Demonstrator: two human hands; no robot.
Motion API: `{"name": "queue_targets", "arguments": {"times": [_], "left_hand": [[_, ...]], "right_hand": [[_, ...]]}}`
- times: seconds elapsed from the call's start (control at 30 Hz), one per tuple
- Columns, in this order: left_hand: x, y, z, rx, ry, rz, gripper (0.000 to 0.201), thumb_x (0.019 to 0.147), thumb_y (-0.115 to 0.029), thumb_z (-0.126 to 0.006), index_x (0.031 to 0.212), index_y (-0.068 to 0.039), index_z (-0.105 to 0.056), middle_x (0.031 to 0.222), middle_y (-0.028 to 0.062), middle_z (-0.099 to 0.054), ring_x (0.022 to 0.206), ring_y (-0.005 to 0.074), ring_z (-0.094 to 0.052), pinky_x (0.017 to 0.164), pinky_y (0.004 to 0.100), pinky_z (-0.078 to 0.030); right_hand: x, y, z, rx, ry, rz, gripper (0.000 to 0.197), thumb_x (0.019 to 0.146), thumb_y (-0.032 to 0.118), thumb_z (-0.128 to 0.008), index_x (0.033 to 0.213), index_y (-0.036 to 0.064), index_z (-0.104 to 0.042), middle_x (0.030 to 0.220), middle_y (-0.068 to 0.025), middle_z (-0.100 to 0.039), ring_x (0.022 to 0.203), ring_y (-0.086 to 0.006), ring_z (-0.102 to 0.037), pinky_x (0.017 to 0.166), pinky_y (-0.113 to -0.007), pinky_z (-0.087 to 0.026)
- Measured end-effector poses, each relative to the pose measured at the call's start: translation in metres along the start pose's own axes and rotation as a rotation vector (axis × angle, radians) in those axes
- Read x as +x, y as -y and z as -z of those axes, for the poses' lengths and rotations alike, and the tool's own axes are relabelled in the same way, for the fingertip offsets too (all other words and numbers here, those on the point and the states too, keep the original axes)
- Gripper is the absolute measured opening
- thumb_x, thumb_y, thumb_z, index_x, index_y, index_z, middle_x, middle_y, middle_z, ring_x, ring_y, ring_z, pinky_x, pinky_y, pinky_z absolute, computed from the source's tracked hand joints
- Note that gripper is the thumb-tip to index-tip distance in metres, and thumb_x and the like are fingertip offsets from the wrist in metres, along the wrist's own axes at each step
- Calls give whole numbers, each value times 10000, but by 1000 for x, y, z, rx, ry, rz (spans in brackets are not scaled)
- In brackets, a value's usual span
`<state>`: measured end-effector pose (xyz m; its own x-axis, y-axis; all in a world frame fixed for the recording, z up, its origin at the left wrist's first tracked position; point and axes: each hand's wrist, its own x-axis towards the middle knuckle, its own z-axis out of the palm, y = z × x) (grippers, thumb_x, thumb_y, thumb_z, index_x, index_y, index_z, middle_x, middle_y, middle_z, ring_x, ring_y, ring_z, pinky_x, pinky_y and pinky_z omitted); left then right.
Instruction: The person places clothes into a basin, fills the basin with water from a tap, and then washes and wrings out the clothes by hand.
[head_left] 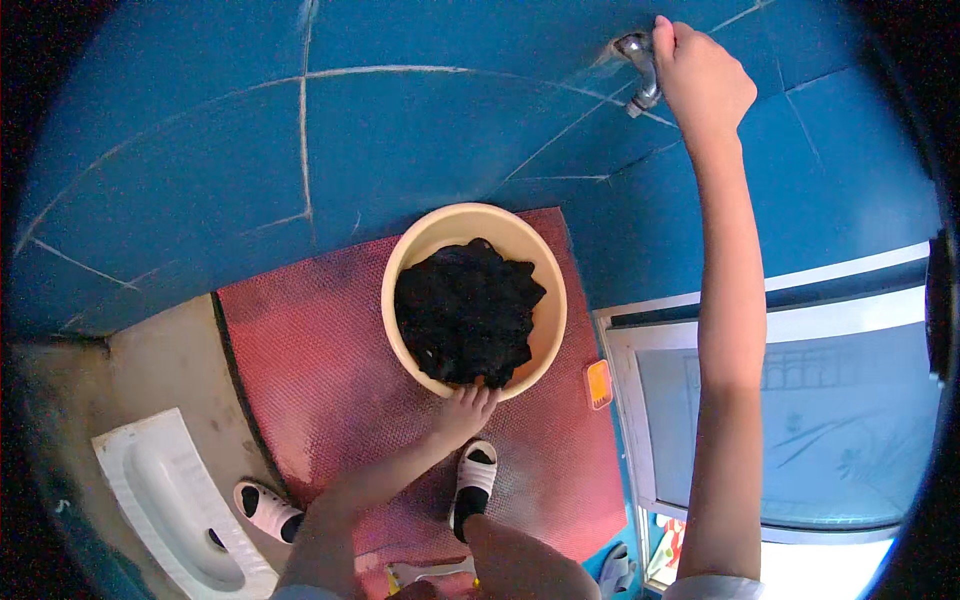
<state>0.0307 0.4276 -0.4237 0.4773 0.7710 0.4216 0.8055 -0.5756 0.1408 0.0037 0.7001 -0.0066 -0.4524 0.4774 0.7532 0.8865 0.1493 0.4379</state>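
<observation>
A round cream-coloured basin (550, 325) stands on a red mat, with a heap of black cloth (468, 310) inside it. My left hand (468, 412) is at the basin's near rim, its fingers hooked over the edge close to the cloth. High on the right, my right arm stretches up to a metal tap (645, 85) on the blue tiled wall. My right hand (705, 85) is closed at the top of the tap, and its handle is hidden by the fingers. No water shows below the spout.
The red textured mat (320, 370) covers much of the floor. A white squat toilet (170, 490) lies at the lower left. To the basin's right are a small orange brush-like item (598, 385) and a white-framed door (800, 420). Grey slippers (617, 570) lie near the doorway.
</observation>
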Motion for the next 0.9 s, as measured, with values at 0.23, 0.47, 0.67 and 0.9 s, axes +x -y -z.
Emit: {"name": "queue_targets", "arguments": {"times": [0.23, 0.47, 0.67, 0.9], "left_hand": [[4, -4, -25, -91, 42, 186, 188, 750, -204, -456, 887, -99, -531, 846, 26, -519, 898, 187, -502, 711, 334, -416], [-1, 4, -17, -162, -95, 86, 139, 772, -221, -432, 835, -132, -517, 801, -9, -509, 825, 145, -512, 681, 279, -409], [-12, -9, -31, -108, -54, 98, 146, 766, -241, -441, 844, -144, -516, 810, -13, -499, 812, 141, -503, 685, 279, -394], [-8, -9, -27, -137, -111, 67, 169, 764, -226, -444, 891, -139, -511, 837, -9, -489, 845, 148, -488, 690, 284, -390]], "right_hand": [[7, 9, -4, 134, 244, -106, 331, 830, 426, -400, 932, 182, -599, 857, -92, -607, 822, -307, -572, 693, -390, -453], [16, 6, -31, 145, -297, 151, 324, 799, 288, -431, 590, 69, -547, 590, -134, -558, 532, -311, -546, 486, -404, -413], [3, 1, -31, 185, -267, 124, 329, 808, 292, -419, 595, 74, -543, 588, -134, -557, 537, -313, -545, 502, -416, -412], [7, -1, -26, 165, -273, 178, 332, 813, 297, -411, 607, 73, -544, 598, -135, -558, 536, -319, -538, 494, -409, -401]]}}
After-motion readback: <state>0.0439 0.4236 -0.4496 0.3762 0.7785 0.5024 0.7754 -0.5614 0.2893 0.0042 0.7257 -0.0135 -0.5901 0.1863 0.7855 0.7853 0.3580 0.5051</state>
